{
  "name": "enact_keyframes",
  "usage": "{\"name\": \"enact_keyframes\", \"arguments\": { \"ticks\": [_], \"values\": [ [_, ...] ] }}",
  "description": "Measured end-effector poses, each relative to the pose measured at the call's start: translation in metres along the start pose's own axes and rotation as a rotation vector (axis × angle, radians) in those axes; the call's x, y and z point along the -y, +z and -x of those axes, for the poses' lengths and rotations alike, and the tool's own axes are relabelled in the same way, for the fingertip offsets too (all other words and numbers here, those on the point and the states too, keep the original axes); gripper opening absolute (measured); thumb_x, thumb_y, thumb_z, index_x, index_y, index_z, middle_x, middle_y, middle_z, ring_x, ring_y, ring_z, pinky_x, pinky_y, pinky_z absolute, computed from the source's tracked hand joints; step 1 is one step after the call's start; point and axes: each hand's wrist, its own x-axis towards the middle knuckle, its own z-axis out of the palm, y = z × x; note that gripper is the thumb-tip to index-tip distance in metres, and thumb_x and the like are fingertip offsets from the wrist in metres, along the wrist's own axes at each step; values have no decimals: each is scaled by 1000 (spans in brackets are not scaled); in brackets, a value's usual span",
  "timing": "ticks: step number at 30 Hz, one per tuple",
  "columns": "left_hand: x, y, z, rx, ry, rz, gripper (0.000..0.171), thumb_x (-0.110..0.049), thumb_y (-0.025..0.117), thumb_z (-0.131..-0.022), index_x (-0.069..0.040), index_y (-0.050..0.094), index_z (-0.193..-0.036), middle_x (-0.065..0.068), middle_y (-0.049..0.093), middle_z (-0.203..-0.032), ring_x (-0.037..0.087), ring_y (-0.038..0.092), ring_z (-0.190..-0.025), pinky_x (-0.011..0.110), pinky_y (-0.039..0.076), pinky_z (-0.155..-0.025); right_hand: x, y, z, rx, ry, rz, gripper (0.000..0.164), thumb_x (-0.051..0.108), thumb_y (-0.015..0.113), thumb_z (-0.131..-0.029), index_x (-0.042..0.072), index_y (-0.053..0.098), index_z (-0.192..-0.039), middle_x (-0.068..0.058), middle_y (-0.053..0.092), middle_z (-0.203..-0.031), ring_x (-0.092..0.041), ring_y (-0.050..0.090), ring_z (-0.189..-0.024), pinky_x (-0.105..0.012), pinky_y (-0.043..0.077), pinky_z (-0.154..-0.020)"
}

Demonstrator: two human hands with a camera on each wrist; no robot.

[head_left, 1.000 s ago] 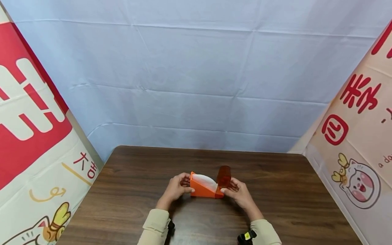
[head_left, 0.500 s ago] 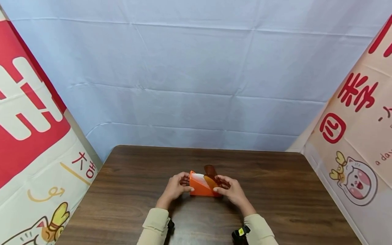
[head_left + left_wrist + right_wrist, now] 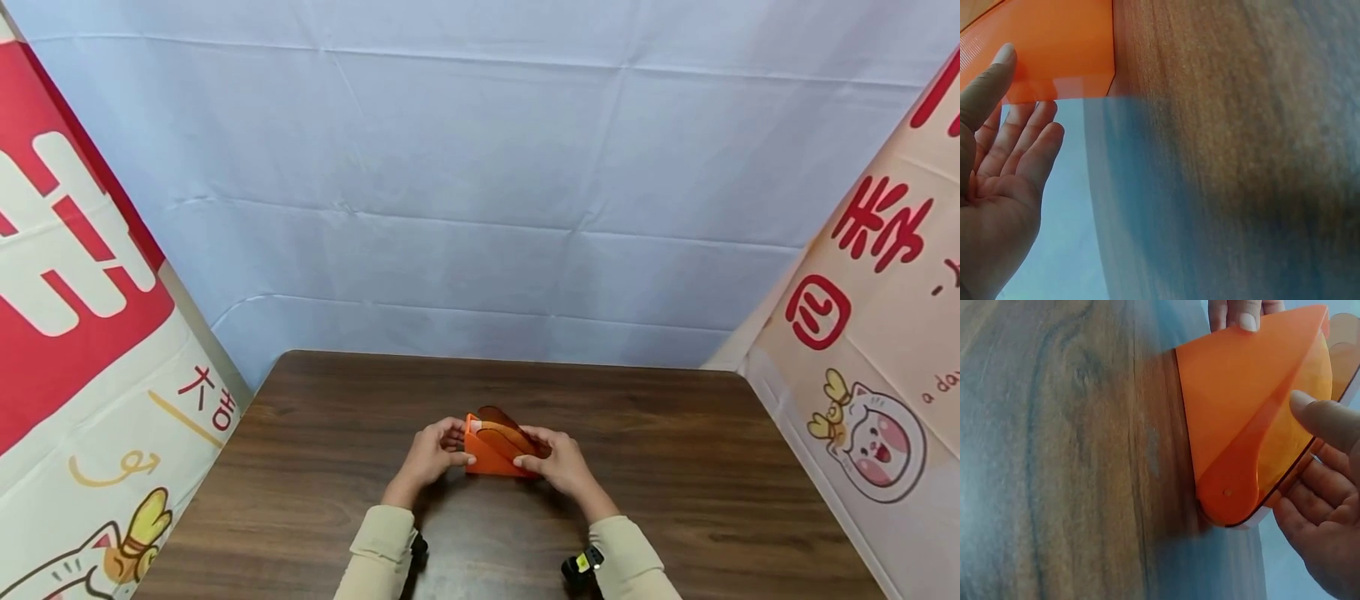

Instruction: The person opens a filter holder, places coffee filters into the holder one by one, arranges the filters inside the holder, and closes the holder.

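An orange wedge-shaped box (image 3: pixel 491 461) stands on the table with a translucent amber lid (image 3: pixel 501 433) hinged at its right end. The lid lies low over the sloping top, its free end slightly raised in the head view. A little white, paper-like content shows at the upper left of the box. My left hand (image 3: pixel 431 454) holds the box's left end between thumb and fingers. My right hand (image 3: pixel 561 462) grips the lid from both sides, thumb in front and fingers behind. In the right wrist view a round hinge (image 3: pixel 1229 492) joins lid and box.
The dark wooden table (image 3: pixel 337 400) reaches around both arms. A pale blue cloth (image 3: pixel 480 208) hangs behind it. Printed banners flank it: a red and white one (image 3: pixel 82 400) on the left, a cream one (image 3: pixel 870 333) on the right.
The lid has swung left and down from upright over the box, covering most of the white content. My right hand has moved left with it; the left hand has kept its hold.
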Motion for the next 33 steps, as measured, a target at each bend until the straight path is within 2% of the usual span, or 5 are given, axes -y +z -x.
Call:
{"name": "enact_keyframes", "arguments": {
  "ticks": [10, 13, 20, 28, 33],
  "values": [
    [39, 4, -8, -12, -1, -61, 37, -3, 79, -71, -3, 61, -104, 3, 63, -92, 21, 62, -87, 38, 50, -78, 8, 6, 1, 14, -27, 113, 46, 17, 79, -74, 11, 65, -117, -5, 64, -109, -20, 58, -94, -42, 45, -83],
    [41, 3, -7, -16, -9, -67, 36, -7, 81, -71, -6, 62, -102, -1, 63, -91, 16, 62, -86, 33, 50, -78, 10, 8, 1, 18, -28, 128, 46, 17, 79, -74, 11, 65, -117, -7, 64, -111, -21, 58, -95, -42, 46, -83],
    [1, 2, 5, -9, -10, -5, 33, 3, 76, -73, 3, 60, -103, 12, 62, -95, 33, 60, -91, 48, 47, -82, 7, 8, 1, 12, -28, 133, 46, 17, 79, -74, 11, 65, -118, -8, 64, -112, -21, 58, -96, -43, 46, -83],
    [35, 7, -6, -30, -24, -40, 38, -3, 78, -74, -2, 60, -107, 8, 62, -98, 26, 61, -93, 41, 49, -81, 7, 8, 1, 7, -37, 138, 48, 19, 78, -75, 11, 63, -120, -9, 63, -113, -24, 58, -96, -45, 46, -84],
    [32, 5, 4, -1, -17, -136, 70, -21, 81, -73, -8, 48, -132, 14, 54, -125, 31, 53, -111, 44, 44, -89, 9, -1, 14, 57, -73, 207, 70, 33, 74, -79, 9, 44, -138, -16, 46, -135, -34, 46, -118, -53, 36, -94]
  ]
}}
